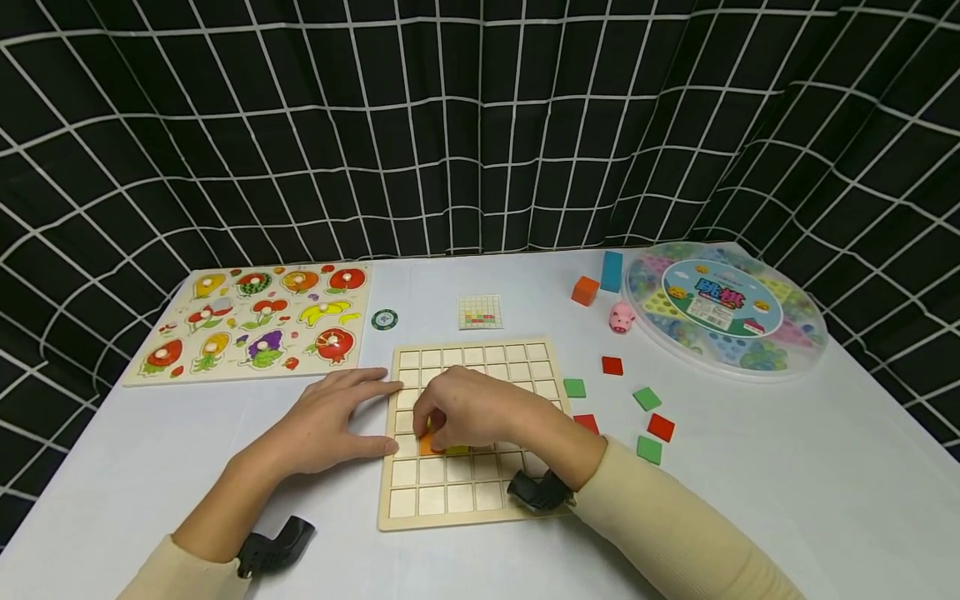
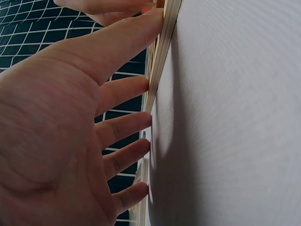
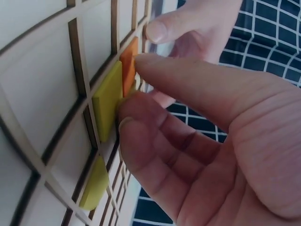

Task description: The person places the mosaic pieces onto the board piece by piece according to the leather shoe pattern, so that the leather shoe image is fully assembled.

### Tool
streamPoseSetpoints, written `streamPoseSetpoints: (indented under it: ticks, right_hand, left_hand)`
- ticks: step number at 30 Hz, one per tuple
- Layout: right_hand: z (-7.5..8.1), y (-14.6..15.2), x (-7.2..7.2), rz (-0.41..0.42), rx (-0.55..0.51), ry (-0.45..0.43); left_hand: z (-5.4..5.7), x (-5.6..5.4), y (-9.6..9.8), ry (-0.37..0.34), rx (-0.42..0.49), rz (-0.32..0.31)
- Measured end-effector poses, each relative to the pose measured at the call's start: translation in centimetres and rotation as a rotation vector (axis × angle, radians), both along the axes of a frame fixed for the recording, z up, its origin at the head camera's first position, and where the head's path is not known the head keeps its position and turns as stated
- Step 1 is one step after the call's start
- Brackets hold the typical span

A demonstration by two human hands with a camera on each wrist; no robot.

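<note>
A wooden grid board [image 1: 386,492] lies in front of the person. My right hand [image 1: 476,408] reaches over it with curled fingers, the thumb and a fingertip at an orange square tile [image 3: 129,66] in a cell near the left side. Beside that tile a yellow square tile [image 3: 107,101] sits slightly tilted on the grid, and a yellow piece with a rounded edge [image 3: 95,186] is in a nearby cell. My left hand [image 1: 322,425] has its fingers spread, thumb and index fingertips touching the board's left edge. The right hand covers part of the middle cells.
Red tiles [image 1: 612,366] and green tiles [image 1: 647,398] lie right of the board. Behind it is a small pattern card [image 1: 480,312]; a poker chip [image 1: 385,319] and fruit puzzle [image 1: 247,325] are left. An orange cube [image 1: 585,290], blue block [image 1: 612,272], pink pig [image 1: 621,317] and round game box [image 1: 795,333] stand right.
</note>
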State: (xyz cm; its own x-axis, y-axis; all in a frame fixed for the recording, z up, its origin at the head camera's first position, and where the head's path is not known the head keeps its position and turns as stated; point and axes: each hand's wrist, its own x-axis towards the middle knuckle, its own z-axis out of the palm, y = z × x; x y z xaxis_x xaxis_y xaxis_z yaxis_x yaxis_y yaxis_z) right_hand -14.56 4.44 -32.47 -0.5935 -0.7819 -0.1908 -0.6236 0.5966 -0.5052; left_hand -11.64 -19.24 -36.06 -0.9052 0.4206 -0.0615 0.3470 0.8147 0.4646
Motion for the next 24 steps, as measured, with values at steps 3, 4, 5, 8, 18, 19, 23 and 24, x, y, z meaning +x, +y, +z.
streamPoseSetpoints:
  ticks: [3, 4, 5, 8, 18, 19, 23, 24]
  right_hand:
    - [0.2, 0.6, -0.2, -0.010, -0.026, -0.020]
    - [0.3, 0.9, -0.3, -0.015, -0.038, -0.027]
    - [0.4, 1.2, -0.4, -0.021, -0.048, -0.029]
    - [0.8, 2.4, -0.7, -0.042, -0.074, -0.034]
    - [1.4, 8.7, -1.6, -0.182, -0.123, -0.094]
    - [1.4, 9.5, -1.6, -0.197, -0.119, -0.098]
    - [1.6, 12.2, -1.6, -0.268, -0.099, -0.103]
    - [1.7, 12.8, -1.6, -0.286, -0.093, -0.102]
  left_hand:
    - [-0.1, 0.1, -0.1, 0.003, -0.001, 0.001]
    - [-0.1, 0.1, -0.1, 0.004, -0.002, 0.002]
    - [-0.1, 0.1, -0.1, 0.002, -0.005, 0.005]
    - [-0.1, 0.2, -0.1, 0.000, -0.011, 0.009]
    - [-0.2, 0.0, 0.0, 0.002, -0.006, 0.007]
    - [-0.2, 0.0, 0.0, 0.001, -0.005, 0.007]
    - [-0.2, -0.1, 0.0, -0.010, -0.009, 0.012]
    - [-0.1, -0.1, 0.0, -0.014, -0.009, 0.015]
